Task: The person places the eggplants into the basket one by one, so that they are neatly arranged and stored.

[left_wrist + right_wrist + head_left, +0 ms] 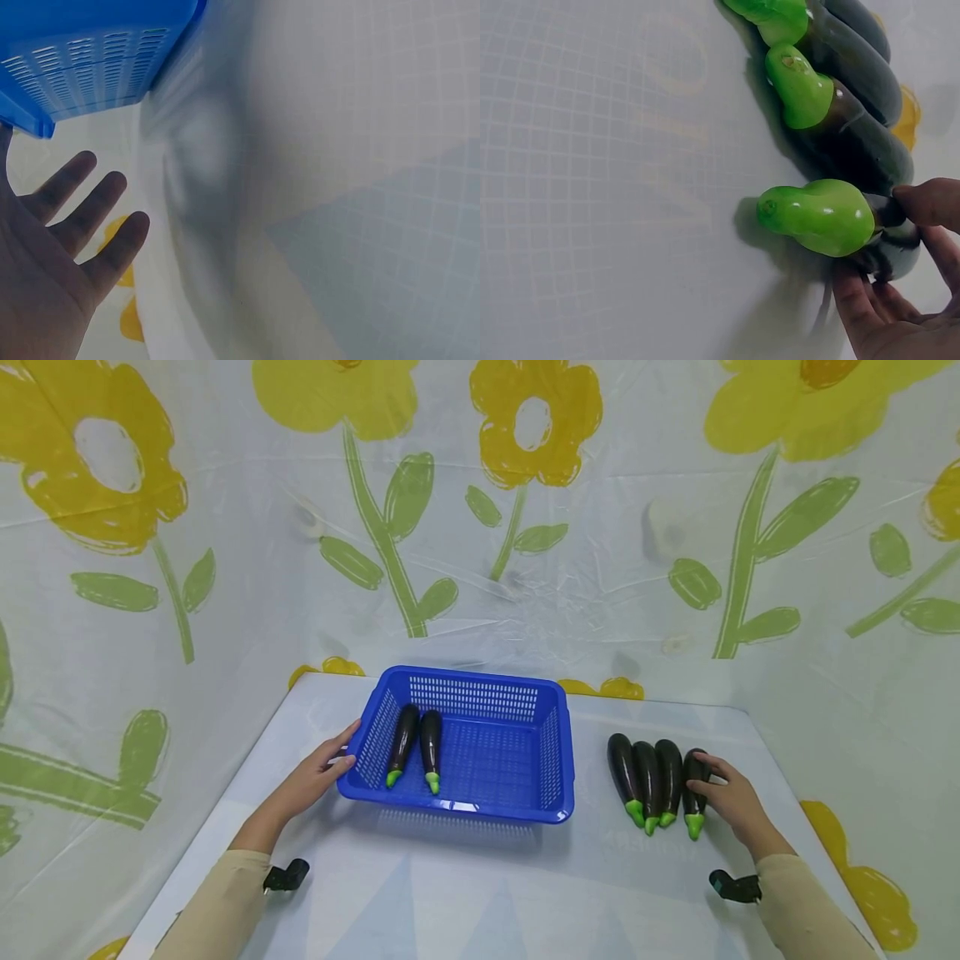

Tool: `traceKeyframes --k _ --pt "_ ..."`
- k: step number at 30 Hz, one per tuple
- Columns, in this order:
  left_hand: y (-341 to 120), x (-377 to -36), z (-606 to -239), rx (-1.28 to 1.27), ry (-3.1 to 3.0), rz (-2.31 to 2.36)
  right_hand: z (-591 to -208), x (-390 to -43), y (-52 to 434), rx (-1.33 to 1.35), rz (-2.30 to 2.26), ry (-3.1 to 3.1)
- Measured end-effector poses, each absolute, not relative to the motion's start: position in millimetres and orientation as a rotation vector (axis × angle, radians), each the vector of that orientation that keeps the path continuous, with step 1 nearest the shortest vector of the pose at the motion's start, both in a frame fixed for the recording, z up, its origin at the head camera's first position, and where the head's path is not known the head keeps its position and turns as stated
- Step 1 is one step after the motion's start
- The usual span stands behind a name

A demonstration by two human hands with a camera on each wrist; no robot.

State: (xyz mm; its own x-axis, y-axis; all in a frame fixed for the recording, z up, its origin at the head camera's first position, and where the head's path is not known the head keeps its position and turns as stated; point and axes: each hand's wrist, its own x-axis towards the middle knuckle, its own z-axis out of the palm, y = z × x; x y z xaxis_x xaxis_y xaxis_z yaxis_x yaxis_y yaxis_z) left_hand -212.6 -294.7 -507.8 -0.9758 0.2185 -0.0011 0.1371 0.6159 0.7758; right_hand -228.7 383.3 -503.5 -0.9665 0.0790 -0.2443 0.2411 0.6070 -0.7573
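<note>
A blue plastic basket (495,760) stands on the table, with two dark eggplants (405,739) lying side by side at its left. Beside its left wall is my left hand (311,781), fingertips right at the rim; in the left wrist view the fingers (105,199) are spread and extended. To the right of the basket several eggplants lie in a row, green stem ends toward me. My right hand (731,797) grips the rightmost eggplant (696,789), thumb on one side and fingers on the other. Its green cap (825,217) shows in the right wrist view.
The other eggplants (647,777) of the row lie close against each other, just left of the gripped one. A white table (480,893) with pale blue triangles lies under everything. Flower-printed sheeting (585,585) surrounds it at the back and sides.
</note>
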Motion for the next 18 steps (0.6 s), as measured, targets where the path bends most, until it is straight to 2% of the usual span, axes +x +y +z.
traceKeyframes --k 18 --pt "-294.0 -212.3 -506.9 0.323 2.741 1.308 -488.0 -224.9 377.0 0.269 -1.327 2.661"
